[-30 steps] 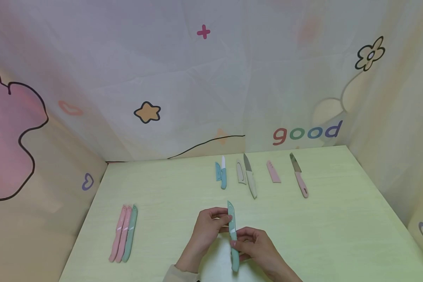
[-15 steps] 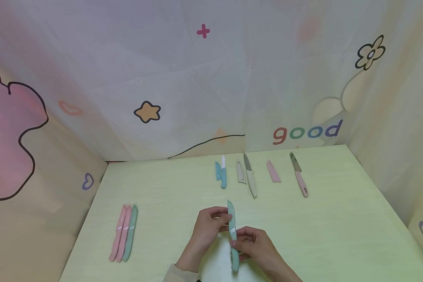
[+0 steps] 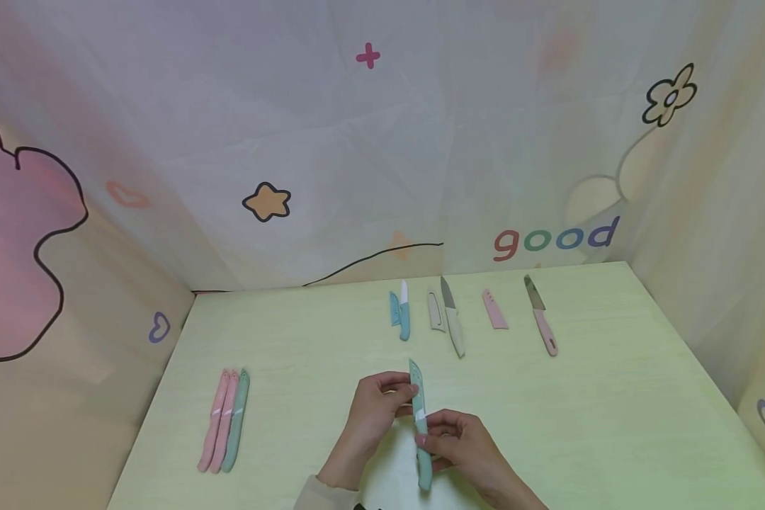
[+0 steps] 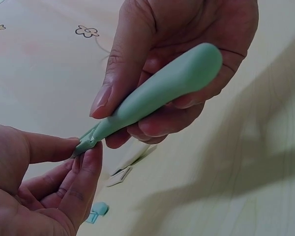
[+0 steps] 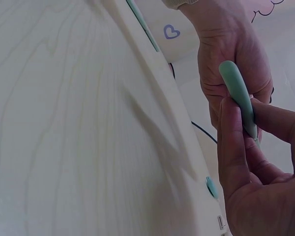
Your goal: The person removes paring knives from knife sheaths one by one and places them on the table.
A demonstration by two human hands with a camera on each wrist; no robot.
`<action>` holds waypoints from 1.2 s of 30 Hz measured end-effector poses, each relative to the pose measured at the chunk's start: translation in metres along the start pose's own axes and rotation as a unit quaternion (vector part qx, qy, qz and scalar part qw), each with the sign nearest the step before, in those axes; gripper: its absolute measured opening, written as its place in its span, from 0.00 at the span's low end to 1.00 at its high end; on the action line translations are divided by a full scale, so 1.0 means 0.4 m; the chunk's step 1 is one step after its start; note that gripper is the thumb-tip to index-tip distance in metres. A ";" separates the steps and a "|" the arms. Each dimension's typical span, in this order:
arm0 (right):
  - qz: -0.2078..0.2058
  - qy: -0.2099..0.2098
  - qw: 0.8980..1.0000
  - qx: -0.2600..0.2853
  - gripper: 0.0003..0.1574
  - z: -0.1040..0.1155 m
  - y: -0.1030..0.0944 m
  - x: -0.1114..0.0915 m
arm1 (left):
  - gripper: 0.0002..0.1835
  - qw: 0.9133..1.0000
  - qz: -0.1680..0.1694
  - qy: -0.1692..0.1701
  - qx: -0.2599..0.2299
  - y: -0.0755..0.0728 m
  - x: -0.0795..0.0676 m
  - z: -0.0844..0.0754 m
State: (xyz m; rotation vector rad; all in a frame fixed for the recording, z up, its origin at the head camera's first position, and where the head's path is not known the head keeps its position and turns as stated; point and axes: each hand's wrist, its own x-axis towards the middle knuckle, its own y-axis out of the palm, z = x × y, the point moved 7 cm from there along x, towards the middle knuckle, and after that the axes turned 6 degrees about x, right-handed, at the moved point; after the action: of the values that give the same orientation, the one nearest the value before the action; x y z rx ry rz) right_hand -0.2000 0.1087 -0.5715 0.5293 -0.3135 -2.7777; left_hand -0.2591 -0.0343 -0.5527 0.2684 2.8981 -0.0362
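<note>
A mint-green knife (image 3: 424, 464) is held between both hands over the table, its sheath end pointing away from me. My left hand (image 3: 374, 409) pinches the green sheath (image 3: 417, 379) between thumb and fingers. Lower down, my right hand (image 3: 462, 446) grips the handle (image 4: 162, 88), thumb on one side and fingers curled on the other. A white band of blade shows between sheath and handle in the head view. Most of the blade is hidden in the sheath.
On the left lie two pink sheathed knives (image 3: 219, 418) and a green one (image 3: 235, 421), side by side. Along the back are a blue knife (image 3: 404, 322) and sheath (image 3: 394, 309), a cream knife (image 3: 454, 329) and sheath (image 3: 436, 312), a pink sheath (image 3: 494, 310) and pink-handled knife (image 3: 545, 333).
The left hand and sheath have shifted very slightly away from me, and the white band by the handle looks a little wider. The right hand stays almost still.
</note>
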 end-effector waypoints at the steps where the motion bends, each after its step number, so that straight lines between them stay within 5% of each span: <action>1: -0.001 0.001 1.000 0.000 0.26 -0.001 0.000 0.000 | 0.13 1.000 0.001 0.000 0.000 0.000 0.001 0.000; 36: 0.006 0.002 1.000 0.004 0.23 -0.007 0.007 -0.001 | 0.13 1.000 -0.007 0.002 -0.009 -0.016 0.009 0.006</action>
State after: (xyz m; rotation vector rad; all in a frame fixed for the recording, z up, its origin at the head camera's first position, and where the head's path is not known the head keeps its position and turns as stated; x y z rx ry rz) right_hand -0.1978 0.1057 -0.5733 0.5330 -0.3269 -2.7654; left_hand -0.2630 -0.0400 -0.5559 0.2455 2.9035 -0.0115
